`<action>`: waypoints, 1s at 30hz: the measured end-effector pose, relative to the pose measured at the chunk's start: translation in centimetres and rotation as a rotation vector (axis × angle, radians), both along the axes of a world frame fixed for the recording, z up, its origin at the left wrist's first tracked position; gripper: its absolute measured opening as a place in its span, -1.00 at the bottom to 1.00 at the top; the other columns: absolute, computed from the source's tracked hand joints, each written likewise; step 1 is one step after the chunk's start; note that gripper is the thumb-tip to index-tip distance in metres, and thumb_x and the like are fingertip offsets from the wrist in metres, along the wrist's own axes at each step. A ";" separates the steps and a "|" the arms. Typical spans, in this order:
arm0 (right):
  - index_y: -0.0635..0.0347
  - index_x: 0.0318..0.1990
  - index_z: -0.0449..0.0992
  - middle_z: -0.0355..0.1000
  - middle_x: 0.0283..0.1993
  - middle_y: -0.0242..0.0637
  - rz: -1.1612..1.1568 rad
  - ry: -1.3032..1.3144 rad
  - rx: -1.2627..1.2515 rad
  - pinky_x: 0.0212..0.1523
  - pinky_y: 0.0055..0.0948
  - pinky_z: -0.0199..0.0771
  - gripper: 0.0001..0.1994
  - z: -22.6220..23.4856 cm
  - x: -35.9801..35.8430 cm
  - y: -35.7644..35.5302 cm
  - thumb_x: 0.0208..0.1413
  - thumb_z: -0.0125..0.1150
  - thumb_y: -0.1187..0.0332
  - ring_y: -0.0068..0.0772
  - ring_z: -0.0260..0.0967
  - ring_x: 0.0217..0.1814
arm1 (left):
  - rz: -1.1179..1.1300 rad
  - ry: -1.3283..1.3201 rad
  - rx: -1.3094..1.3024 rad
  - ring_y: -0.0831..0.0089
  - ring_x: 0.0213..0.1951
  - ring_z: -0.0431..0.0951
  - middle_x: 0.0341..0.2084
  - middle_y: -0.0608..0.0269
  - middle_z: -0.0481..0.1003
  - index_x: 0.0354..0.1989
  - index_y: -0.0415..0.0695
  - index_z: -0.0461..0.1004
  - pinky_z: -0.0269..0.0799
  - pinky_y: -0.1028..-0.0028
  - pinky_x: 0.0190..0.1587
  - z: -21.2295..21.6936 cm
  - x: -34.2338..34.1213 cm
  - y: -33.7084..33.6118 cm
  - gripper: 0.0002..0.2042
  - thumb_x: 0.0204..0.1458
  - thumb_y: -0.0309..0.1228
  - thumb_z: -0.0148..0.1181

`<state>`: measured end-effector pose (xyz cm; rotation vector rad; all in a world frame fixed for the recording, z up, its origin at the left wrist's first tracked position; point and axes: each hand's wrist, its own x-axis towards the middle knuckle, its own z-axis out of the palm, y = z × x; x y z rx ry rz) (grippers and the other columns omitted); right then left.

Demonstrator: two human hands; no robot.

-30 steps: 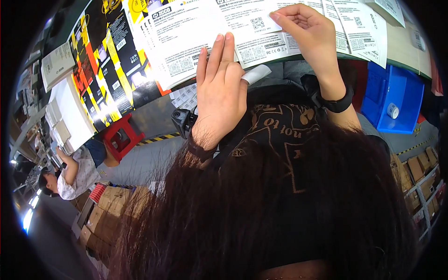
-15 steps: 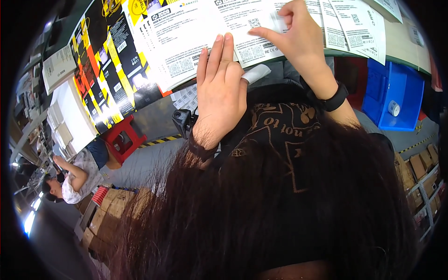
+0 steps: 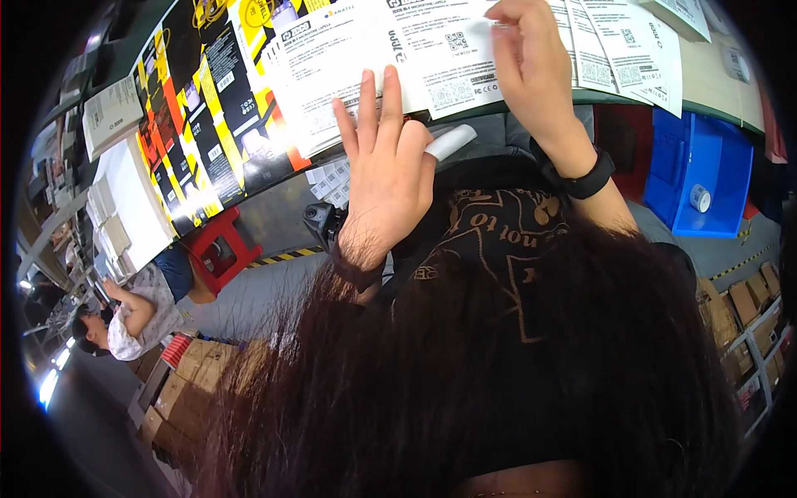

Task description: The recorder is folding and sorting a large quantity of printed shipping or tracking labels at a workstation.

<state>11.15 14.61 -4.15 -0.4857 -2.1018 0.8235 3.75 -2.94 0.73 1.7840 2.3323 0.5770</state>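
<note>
My left hand [image 3: 386,170] rests palm down on the lower edge of a white printed leaflet [image 3: 320,83]. Three of its fingers stretch out on the paper; the index finger is bent in toward the thumb. A white rolled label sheet [image 3: 454,143] sticks out from between those two. Part of a sheet of small printed labels [image 3: 332,184] shows below the table edge, left of this hand. Over the right side of a second leaflet [image 3: 452,70], my right hand [image 3: 535,70] is closed, fingers curled and slightly blurred. Whatever its fingertips hold is hidden.
Glossy black-and-yellow printed sheets [image 3: 220,91] cover the table's left. More leaflets [image 3: 618,58] overlap at the right. A blue bin [image 3: 677,178] holding a small white roll [image 3: 700,197] stands below right. A red stool [image 3: 217,253] and a seated person [image 3: 137,311] are at left.
My left hand's outstretched fingers have spread and shifted slightly left. My right thumb, stretched out left before, has drawn up toward the curled fingers. A dark mark shows on the second leaflet's left.
</note>
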 end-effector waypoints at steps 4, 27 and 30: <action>0.26 0.08 0.18 0.23 0.01 -0.11 0.284 0.159 0.206 0.01 -0.26 0.14 -0.53 0.3 -0.5 -1.4 0.00 0.11 0.36 -0.10 0.22 0.00 | 0.033 -0.014 -0.027 -0.21 0.28 -0.21 0.23 -0.25 -0.08 -0.42 -0.23 0.29 -0.43 -0.25 0.17 -0.3 -0.2 -0.5 -0.87 -0.18 -0.59 0.07; 0.31 -0.27 0.47 0.45 -0.34 -0.36 0.582 -0.240 -0.974 -0.15 -0.60 0.32 -0.84 6.0 4.1 -1.0 -0.02 0.21 0.45 -0.60 0.35 -0.26 | 0.277 -0.790 0.525 0.17 0.03 0.36 -0.09 0.06 0.43 -0.44 -0.28 0.38 0.19 0.33 0.08 1.8 0.8 1.4 -0.93 -0.14 -0.59 0.04; 0.32 -0.36 0.48 0.44 -0.38 -0.39 0.548 -0.213 -0.951 -0.18 -0.61 0.34 -0.89 6.0 4.2 -1.1 -0.06 0.24 0.49 -0.61 0.35 -0.29 | 0.321 -0.804 0.552 0.25 -0.01 0.39 -0.13 0.08 0.45 -0.41 -0.29 0.41 0.23 0.40 0.03 1.8 0.9 1.8 -0.91 -0.13 -0.58 0.05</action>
